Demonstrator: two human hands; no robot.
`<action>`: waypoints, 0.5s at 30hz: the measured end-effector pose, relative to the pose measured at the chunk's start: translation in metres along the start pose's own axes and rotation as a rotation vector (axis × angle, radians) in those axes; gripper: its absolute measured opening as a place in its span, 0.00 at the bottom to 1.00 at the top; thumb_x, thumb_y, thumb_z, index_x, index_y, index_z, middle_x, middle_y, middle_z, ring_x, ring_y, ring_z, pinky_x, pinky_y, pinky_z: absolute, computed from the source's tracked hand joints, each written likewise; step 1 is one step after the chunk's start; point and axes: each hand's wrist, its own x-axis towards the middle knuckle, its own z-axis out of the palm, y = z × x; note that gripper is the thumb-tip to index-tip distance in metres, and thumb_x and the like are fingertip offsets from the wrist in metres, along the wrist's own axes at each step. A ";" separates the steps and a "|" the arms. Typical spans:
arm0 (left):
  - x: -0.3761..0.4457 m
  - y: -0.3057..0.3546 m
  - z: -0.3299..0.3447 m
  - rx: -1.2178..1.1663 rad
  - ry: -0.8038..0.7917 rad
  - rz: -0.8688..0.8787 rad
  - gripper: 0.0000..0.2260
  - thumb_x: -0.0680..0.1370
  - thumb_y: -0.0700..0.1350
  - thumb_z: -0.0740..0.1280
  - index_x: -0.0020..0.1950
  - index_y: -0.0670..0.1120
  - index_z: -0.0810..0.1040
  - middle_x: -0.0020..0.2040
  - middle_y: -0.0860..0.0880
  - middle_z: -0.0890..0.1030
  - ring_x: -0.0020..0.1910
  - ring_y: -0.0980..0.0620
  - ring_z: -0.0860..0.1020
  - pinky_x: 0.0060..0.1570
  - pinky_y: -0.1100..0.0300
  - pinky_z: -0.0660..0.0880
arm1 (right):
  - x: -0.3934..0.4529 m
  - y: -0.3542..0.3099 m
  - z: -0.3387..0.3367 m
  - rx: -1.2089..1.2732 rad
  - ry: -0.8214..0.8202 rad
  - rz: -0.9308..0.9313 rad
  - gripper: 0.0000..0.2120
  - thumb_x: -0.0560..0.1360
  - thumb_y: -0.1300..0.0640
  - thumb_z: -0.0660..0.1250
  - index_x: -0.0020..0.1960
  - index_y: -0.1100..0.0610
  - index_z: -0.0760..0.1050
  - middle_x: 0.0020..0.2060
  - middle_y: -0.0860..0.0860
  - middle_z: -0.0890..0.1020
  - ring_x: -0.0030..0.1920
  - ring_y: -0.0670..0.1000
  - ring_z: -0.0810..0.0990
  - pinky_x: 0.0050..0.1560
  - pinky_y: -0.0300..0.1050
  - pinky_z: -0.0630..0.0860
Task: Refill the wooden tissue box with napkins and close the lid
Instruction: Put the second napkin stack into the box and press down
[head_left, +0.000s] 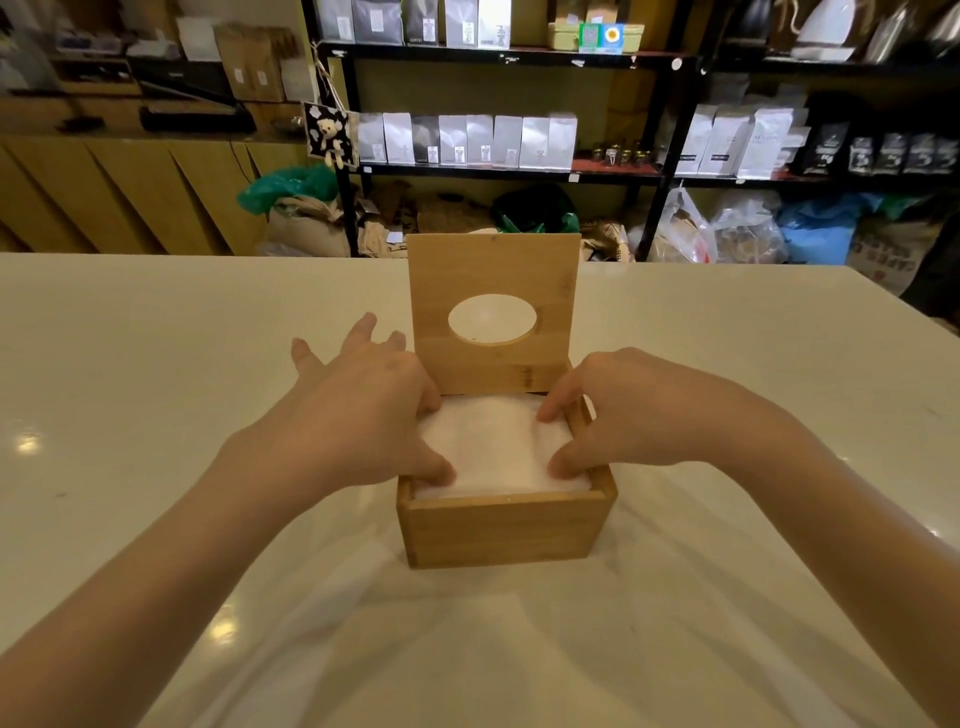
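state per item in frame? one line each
wooden tissue box: upright on the table, open, filled with napkins.
lid: raised, standing upright at the back edge, oval hole facing the camera.
napkins: white stack inside the box, near the rim.
left hand: thumb and one finger press the stack's left side, other fingers spread.
right hand: fingertips press the stack's right side.
table: white, glossy.

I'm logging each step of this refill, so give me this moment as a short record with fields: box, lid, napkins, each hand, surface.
box: wooden box, upright on the table
lid: lid open, standing up at the back, oval hole in it
napkins: white napkins fill the box almost to the rim
left hand: left hand thumb and a finger press the stack's left side, other fingers spread
right hand: right hand fingertips press the stack's right side
step left: close the lid
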 end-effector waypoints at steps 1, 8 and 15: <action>0.000 -0.001 0.000 0.018 -0.021 -0.001 0.23 0.66 0.60 0.71 0.58 0.51 0.78 0.76 0.47 0.56 0.75 0.44 0.42 0.66 0.30 0.46 | -0.001 -0.001 0.000 -0.016 -0.010 0.008 0.24 0.66 0.47 0.73 0.59 0.51 0.74 0.51 0.46 0.75 0.50 0.50 0.72 0.59 0.52 0.68; 0.006 0.001 0.001 0.081 -0.045 0.005 0.24 0.64 0.59 0.72 0.56 0.50 0.78 0.75 0.47 0.58 0.75 0.43 0.42 0.64 0.27 0.41 | -0.001 -0.003 0.004 -0.021 -0.016 0.045 0.26 0.64 0.49 0.74 0.59 0.57 0.75 0.56 0.56 0.80 0.52 0.54 0.76 0.54 0.52 0.65; 0.007 -0.001 0.000 -0.075 0.073 0.001 0.22 0.65 0.64 0.68 0.56 0.58 0.76 0.72 0.51 0.65 0.75 0.46 0.48 0.66 0.30 0.41 | -0.001 -0.002 0.001 0.198 0.068 -0.026 0.22 0.68 0.44 0.69 0.61 0.45 0.74 0.49 0.43 0.73 0.49 0.47 0.69 0.55 0.46 0.69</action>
